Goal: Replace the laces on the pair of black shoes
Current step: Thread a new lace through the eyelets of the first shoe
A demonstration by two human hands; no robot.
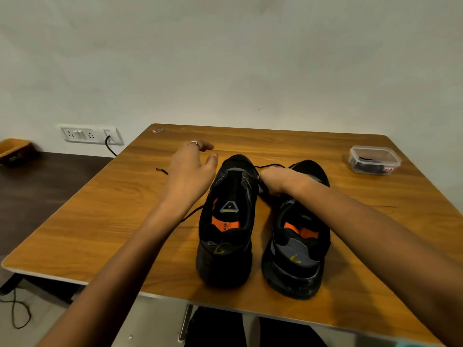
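Observation:
Two black shoes with orange insoles stand side by side on the wooden table, heels toward me: the left shoe [226, 221] and the right shoe [297, 236]. A black lace [269, 166] loops above the right shoe's front, and my right hand [276, 180] pinches it between the two shoes. Another stretch of black lace [191, 214] trails out from the left shoe under my left forearm, and its tip [161, 170] lies on the table further left. My left hand [191, 171] hovers just left of the left shoe's toe, fingers relaxed and spread, holding nothing.
A clear plastic box [374, 160] with dark contents sits at the table's far right. The table [100, 221] stands against a pale wall. A wall socket [90, 135] with a plugged cable is at the left, beside a dark surface [37, 186].

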